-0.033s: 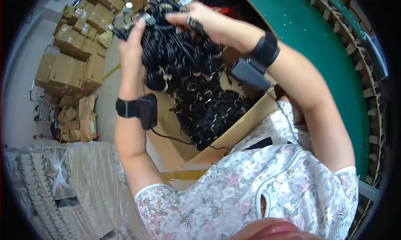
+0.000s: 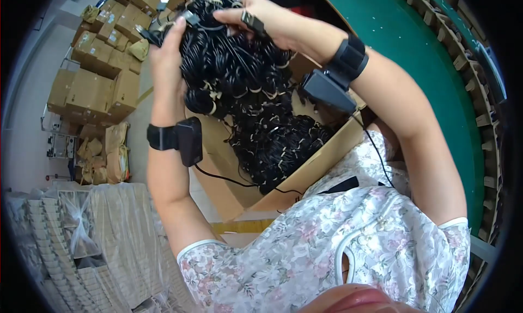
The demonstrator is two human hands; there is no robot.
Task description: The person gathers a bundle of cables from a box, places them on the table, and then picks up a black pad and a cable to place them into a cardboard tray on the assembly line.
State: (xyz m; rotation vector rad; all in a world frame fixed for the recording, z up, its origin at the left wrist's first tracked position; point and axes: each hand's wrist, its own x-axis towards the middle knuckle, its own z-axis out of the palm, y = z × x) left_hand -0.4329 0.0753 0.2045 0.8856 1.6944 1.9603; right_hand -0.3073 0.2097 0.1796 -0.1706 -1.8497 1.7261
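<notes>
Essentially unchanged: the left hand (image 2: 164,62) and right hand (image 2: 265,20) keep their fingers clamped on the black cable bundle (image 2: 231,62), carton (image 2: 311,165) below fingertips; handling appears unfinished.

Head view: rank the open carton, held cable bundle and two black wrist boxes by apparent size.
1. Open carton, partly covered
2. Held cable bundle
3. Left wrist box and right wrist box: too alike to rank

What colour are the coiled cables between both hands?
Black coiled cables, best seen in the head view.
</notes>
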